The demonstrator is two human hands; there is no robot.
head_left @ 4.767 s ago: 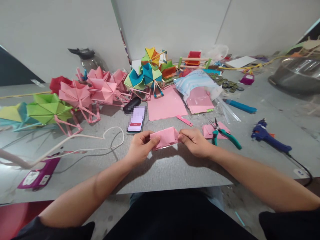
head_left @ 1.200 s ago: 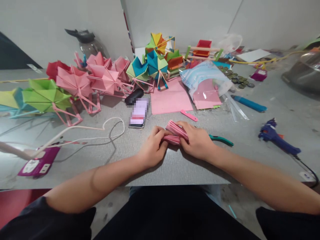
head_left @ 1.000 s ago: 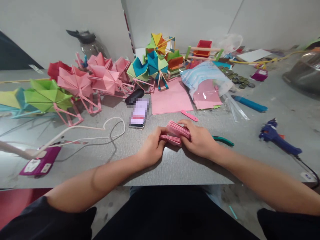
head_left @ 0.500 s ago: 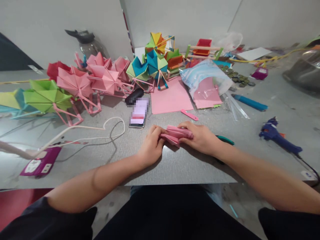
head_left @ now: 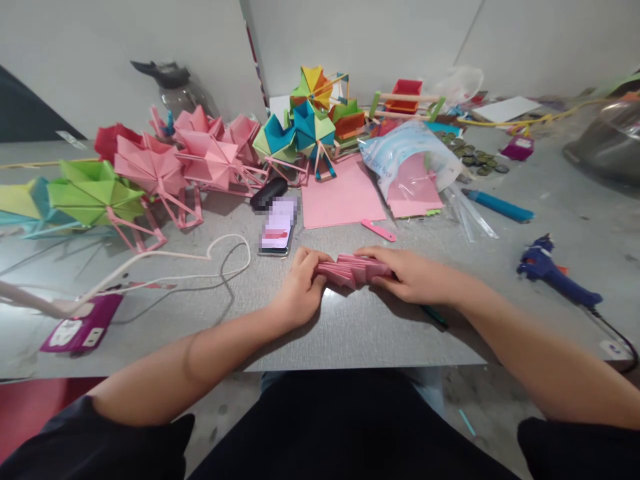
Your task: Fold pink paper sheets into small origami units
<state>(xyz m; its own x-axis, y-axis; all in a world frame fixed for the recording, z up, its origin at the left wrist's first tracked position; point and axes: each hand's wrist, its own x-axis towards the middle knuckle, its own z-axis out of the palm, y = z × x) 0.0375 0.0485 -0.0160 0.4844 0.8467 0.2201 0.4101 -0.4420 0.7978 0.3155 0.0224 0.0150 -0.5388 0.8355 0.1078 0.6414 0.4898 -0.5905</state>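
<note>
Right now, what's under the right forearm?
A green plier handle tip pokes out beneath the right forearm on the table. The rest of the pliers is covered.

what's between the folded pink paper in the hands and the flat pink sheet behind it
In the head view, a small pink strip lies on bare grey table between the folded paper and the pink sheet; nothing else.
</note>
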